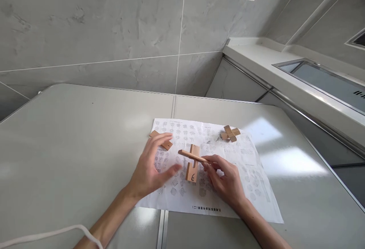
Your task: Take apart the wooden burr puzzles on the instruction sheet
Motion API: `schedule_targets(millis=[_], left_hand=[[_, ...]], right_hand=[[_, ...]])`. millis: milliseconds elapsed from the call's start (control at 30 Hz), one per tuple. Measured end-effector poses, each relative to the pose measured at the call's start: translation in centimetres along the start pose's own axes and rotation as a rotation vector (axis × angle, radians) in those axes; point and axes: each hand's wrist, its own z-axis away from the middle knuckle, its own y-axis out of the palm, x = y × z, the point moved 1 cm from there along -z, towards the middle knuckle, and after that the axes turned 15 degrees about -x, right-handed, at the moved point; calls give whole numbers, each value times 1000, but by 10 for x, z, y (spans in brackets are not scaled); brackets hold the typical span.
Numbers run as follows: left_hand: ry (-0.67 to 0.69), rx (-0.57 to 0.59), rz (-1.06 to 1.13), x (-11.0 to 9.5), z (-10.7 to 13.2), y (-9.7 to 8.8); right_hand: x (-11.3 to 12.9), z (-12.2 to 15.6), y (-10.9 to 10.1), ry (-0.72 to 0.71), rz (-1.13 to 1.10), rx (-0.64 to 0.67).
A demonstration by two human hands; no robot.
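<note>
My right hand point(225, 178) pinches one end of a thin wooden bar point(191, 156) and holds it level across an upright notched wooden block point(192, 164) marked with a number. The block stands on a printed instruction sheet point(245, 180). My left hand point(151, 165) hovers just left of the block with fingers spread and holds nothing. Behind my left fingers a loose wooden piece point(163, 139) lies flat on the sheet's upper left edge. A small assembled wooden cross point(230, 133) sits at the sheet's upper right.
The sheet lies on a grey folding table point(71, 146) with a seam down its middle. A white cord point(42, 235) crosses the lower left corner. A tiled wall stands behind, and a white ledge point(270, 66) with a window runs along the right.
</note>
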Motion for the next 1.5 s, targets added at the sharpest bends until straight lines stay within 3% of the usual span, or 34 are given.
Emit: schedule_targets(millis=[167,333,733,1033,1500], left_hand=[[-194,247,199,-5,11,3],[-190,354,247,-1,14,7],[-131,351,219,7,18,10],[-132,403,314,-3,18,14],[-124,406,237,-6,18,13]], right_hand=[[4,3,0,-69,-5,49],[7,4,1,-96,-10,84],[6,4,0,-62,-37,107],[4,3,-1,-29,6,78],[3,2,0,-55,70,41]])
